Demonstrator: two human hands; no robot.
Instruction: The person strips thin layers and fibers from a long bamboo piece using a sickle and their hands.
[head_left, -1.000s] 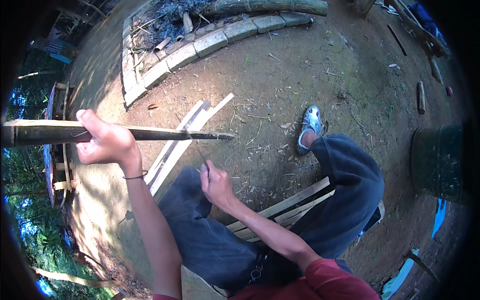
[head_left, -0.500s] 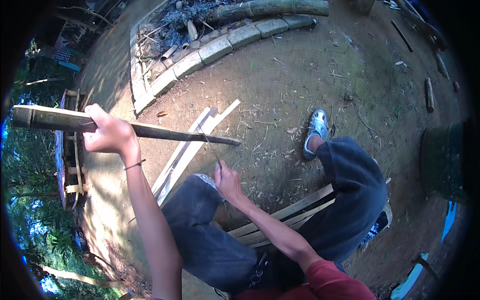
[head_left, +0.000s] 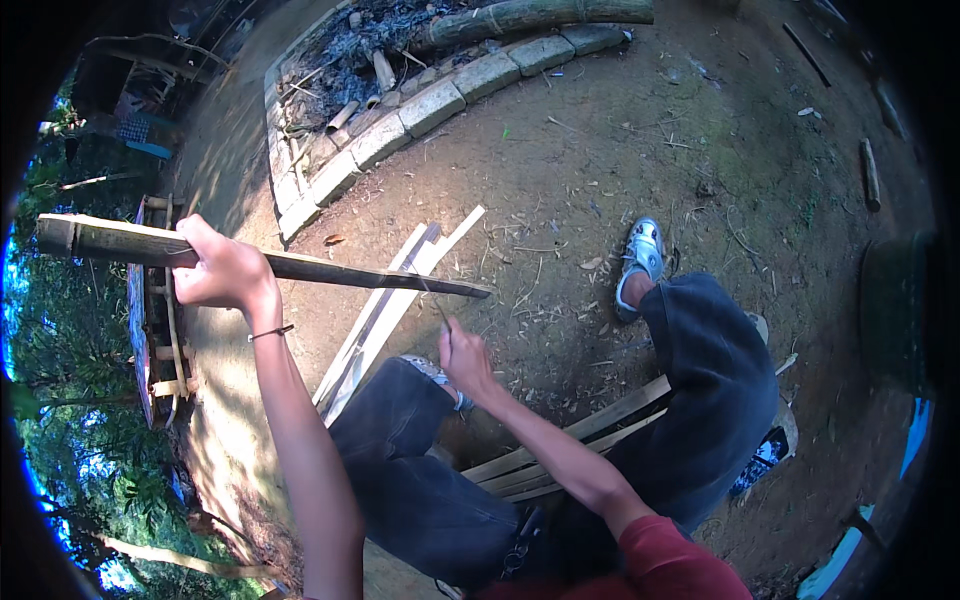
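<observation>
My left hand point(head_left: 225, 264) is closed round a long split bamboo piece point(head_left: 330, 272), near its thick, jointed end. From there the piece slants down to the right and narrows to a dark tip. In my closed right hand point(head_left: 467, 361) is a thin, dark-bladed tool point(head_left: 437, 306) that looks like a knife, its blade meeting the bamboo near the narrow tip. The blade is slim and partly blurred. Pale split bamboo strips point(head_left: 385, 304) lie on the ground beyond my left knee, passing under the held piece.
More bamboo strips point(head_left: 610, 418) lie under my legs. A brick-edged fire pit point(head_left: 432, 107) with ash and a thick bamboo pole point(head_left: 540, 14) is at the far side. At the left stands a bamboo-framed structure point(head_left: 160, 320); a dark green container point(head_left: 890, 310) stands at the right.
The knife-like blade has shifted slightly down and right, and its tip sticks out less beyond the bamboo. The whole view has moved a little; my left hand keeps its grip.
</observation>
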